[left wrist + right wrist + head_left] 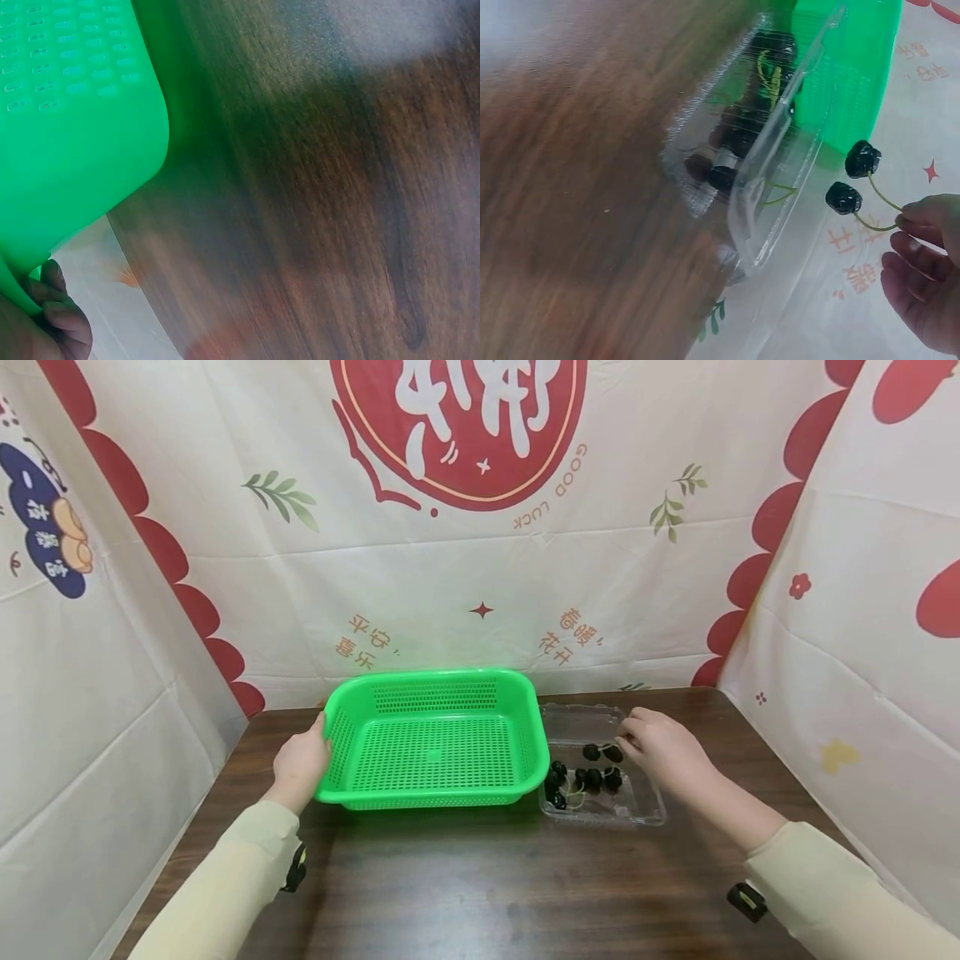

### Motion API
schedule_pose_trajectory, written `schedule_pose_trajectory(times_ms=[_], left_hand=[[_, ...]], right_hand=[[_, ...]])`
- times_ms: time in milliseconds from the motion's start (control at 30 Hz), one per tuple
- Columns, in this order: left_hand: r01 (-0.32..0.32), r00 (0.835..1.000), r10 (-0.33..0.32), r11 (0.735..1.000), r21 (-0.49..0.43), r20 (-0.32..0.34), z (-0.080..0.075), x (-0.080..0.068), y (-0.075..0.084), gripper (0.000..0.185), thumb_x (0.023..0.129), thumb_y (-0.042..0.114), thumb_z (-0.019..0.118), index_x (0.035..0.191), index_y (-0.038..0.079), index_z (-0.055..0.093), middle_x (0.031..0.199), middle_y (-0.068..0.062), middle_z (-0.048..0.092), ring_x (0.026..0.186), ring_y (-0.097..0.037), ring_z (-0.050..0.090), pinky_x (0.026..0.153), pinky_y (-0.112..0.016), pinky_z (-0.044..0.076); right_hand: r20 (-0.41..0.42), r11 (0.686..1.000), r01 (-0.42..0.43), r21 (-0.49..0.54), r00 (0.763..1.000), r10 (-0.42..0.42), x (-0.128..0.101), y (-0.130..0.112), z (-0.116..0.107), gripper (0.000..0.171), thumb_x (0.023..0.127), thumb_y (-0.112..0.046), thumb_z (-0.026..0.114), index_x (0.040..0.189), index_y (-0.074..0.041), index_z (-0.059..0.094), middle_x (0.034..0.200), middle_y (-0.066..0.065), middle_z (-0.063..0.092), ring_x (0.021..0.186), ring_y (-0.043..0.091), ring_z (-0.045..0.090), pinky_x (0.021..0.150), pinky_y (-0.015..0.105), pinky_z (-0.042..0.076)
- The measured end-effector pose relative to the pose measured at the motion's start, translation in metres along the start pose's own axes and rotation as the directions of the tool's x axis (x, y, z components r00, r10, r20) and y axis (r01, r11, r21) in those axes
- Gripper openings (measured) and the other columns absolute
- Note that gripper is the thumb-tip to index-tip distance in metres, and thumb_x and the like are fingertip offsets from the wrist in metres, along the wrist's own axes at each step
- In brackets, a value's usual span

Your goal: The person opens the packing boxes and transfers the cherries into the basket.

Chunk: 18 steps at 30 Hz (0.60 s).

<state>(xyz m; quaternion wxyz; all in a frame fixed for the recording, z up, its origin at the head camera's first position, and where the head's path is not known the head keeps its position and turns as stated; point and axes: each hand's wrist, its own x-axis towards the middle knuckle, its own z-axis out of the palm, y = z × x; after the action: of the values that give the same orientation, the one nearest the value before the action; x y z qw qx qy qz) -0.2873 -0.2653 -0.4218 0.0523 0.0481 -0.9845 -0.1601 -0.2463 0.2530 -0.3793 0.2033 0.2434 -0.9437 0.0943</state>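
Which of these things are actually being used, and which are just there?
In use: green perforated plastic basket, gripped by left hand; two dark stemmed cherries, pinched by right hand; clear plastic clamshell tray.

Just there: dark wooden table; printed cloth backdrop.

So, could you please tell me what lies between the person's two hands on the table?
The green basket sits between them in the head view: the left hand grips its left rim, and the right hand holds two cherries over the clear tray.

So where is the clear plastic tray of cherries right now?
In the head view the clear plastic tray sits on the wooden table, right of centre, beside the green basket, with the right hand pinching cherry stems over it.
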Motion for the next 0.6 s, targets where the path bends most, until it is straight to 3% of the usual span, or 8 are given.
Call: schedule_pose_trajectory(times_ms=[400,600], left_hand=[[0.006,1.000,-0.006,1.000,0.004,0.014,0.000,0.000,0.000,0.057,0.099,0.014,0.049,0.150,-0.001,0.030,0.081,-0.022,0.062,0.070,-0.032,0.058,0.055,-0.045,0.046],[0.006,1.000,-0.006,1.000,0.007,0.012,0.000,0.001,-0.001,0.057,0.099,0.015,0.049,0.151,0.000,0.029,0.083,-0.022,0.063,0.071,-0.032,0.058,0.055,-0.044,0.046]], right_hand=[[-0.084,0.997,-0.026,0.066,0.996,0.031,0.024,-0.008,0.015,0.007,0.089,-0.010,0.070,0.088,-0.003,0.070,0.084,0.005,0.061,0.080,0.025,0.059,0.071,0.043,0.049],[-0.098,0.986,-0.061,0.155,0.992,0.077,0.039,-0.013,0.022,0.006,0.090,-0.010,0.069,0.089,-0.004,0.071,0.085,0.005,0.061,0.080,0.024,0.056,0.071,0.042,0.047]])
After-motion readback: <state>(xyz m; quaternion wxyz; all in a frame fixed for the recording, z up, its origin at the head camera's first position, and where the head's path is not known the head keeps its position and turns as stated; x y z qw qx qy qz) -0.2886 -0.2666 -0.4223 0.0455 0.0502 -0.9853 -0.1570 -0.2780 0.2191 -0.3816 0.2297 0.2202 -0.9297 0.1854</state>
